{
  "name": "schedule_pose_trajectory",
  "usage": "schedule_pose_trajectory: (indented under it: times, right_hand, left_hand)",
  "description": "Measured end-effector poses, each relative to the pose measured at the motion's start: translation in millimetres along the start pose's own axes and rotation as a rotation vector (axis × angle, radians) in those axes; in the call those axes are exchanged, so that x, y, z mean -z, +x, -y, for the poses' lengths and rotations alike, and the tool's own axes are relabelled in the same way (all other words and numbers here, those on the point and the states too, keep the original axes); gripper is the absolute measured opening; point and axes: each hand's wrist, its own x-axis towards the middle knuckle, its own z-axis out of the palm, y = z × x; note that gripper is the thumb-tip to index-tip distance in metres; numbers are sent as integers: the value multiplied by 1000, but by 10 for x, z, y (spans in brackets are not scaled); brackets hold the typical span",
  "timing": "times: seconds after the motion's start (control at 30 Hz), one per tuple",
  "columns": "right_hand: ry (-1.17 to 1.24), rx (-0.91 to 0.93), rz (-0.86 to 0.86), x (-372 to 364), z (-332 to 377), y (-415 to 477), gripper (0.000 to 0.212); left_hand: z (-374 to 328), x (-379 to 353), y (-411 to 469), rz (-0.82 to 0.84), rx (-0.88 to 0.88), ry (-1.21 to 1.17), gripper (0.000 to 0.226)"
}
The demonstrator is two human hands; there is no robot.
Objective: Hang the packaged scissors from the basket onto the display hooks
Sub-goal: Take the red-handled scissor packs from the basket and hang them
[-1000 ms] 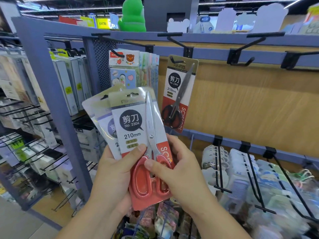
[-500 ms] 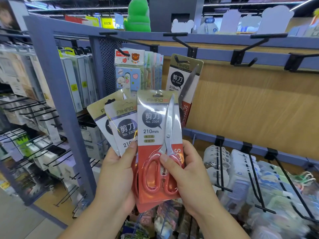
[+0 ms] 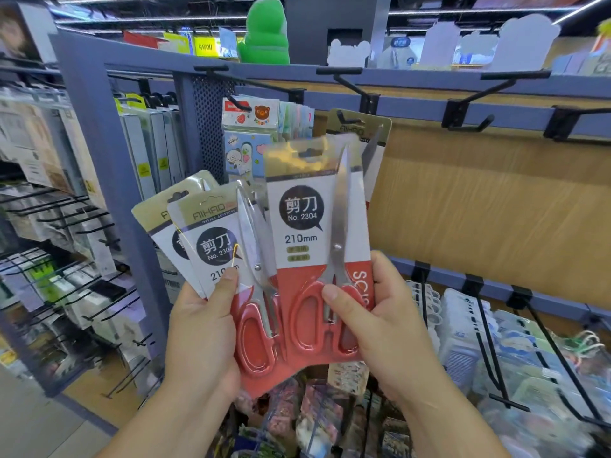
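Note:
My right hand (image 3: 380, 328) pinches one packaged pair of red-handled scissors (image 3: 314, 233) by its lower end and holds it upright in front of the display. My left hand (image 3: 201, 328) grips a fan of two more scissors packs (image 3: 211, 246), thumb on the front card. Behind the raised pack, another scissors pack (image 3: 373, 133) hangs on a black display hook (image 3: 347, 119). An empty black hook (image 3: 469, 125) sticks out further right. The basket is not in view.
Sticker packs (image 3: 251, 127) hang on the hook to the left of the scissors. A blue-grey shelf post (image 3: 89, 180) stands at the left with boxed goods beyond it. Lower hooks (image 3: 489, 345) at the right carry packaged items. A green toy (image 3: 264, 31) sits on top.
My right hand has pulled the front pack out of the fan and lifted it up and to the right, toward the hanging pack. My left hand keeps the other two.

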Motion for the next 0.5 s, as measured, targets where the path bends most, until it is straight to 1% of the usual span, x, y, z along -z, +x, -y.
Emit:
schedule_pose_trajectory:
  times: [0.17,0.27,0.5]
  right_hand:
    - [-58,113,-104,13,146,127,18]
    - [-97,117,-154,18,127,207,19]
    - [-177,148,-182,-64,96,334,18]
  left_hand:
    - [-58,67,42,-50,-32,-7,12]
    - [-97,64,30,-45,-57,-12,12]
    - [-129,103,26,-9,-109,24,19]
